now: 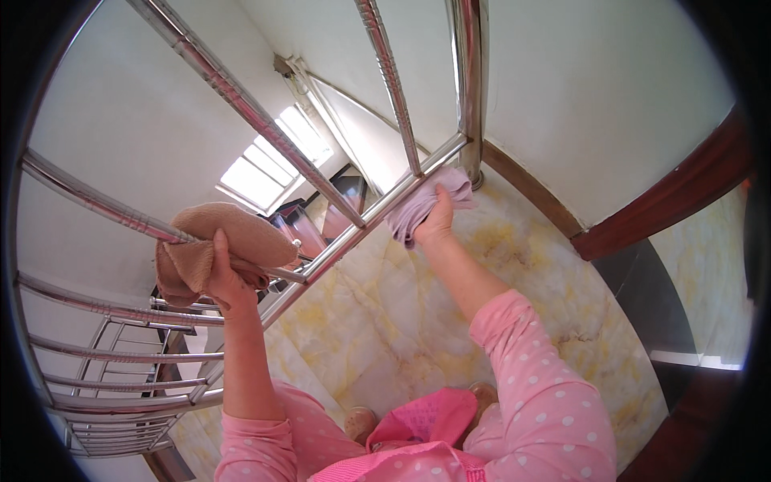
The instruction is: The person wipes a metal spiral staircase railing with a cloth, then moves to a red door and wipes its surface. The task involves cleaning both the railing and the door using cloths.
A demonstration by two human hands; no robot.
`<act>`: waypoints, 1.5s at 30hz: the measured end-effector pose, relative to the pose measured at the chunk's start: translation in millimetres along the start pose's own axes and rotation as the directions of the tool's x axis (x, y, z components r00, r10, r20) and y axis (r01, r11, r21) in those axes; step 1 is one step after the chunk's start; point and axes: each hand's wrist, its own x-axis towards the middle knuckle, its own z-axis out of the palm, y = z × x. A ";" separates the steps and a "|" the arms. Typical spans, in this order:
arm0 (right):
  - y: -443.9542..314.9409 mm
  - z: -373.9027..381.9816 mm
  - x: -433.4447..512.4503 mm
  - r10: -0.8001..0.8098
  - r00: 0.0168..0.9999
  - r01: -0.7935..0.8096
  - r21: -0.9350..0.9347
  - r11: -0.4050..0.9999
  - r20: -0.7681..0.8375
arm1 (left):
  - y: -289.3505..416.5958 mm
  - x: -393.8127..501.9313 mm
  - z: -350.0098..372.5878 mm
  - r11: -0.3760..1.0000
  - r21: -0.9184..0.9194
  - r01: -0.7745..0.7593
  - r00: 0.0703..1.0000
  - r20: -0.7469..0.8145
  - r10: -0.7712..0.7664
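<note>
My left hand [232, 280] grips a brown cloth [232, 232] wrapped around one metal baluster [102, 202] of a stair railing. Part of the cloth bulges out past the far side of the bar. Further right, my right hand [435, 220] presses a folded lilac cloth [415, 208] against the railing's bottom rail [337, 256], close to the corner post [471, 90]. Its fingertips are partly hidden by the cloth. Both cloths touch polished, tube-like metal.
Beyond the bars is a stairwell with a bright window [274, 159]. Marbled floor tiles [385, 319] lie underfoot. A white wall [590, 102] with brown skirting [530, 187] rises at right, beside a dark red wooden door frame [662, 187]. A pink bag [421, 416] hangs at my front.
</note>
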 end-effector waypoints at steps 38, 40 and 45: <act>-26.9 219.2 -58.4 -0.077 -0.140 0.544 0.012 -0.839 0.987 | 14.8 -7.8 2.5 0.970 -0.031 0.241 0.970 0.026 -0.240; -36.2 155.4 -39.4 -0.027 0.002 0.589 -0.023 -0.808 1.000 | 13.3 -7.1 6.7 0.971 -0.035 0.235 0.972 0.024 -0.234; -45.8 48.6 -8.2 0.046 0.232 0.662 -0.123 -0.739 0.972 | 16.9 -7.9 4.5 0.978 -0.028 0.209 0.977 0.043 -0.208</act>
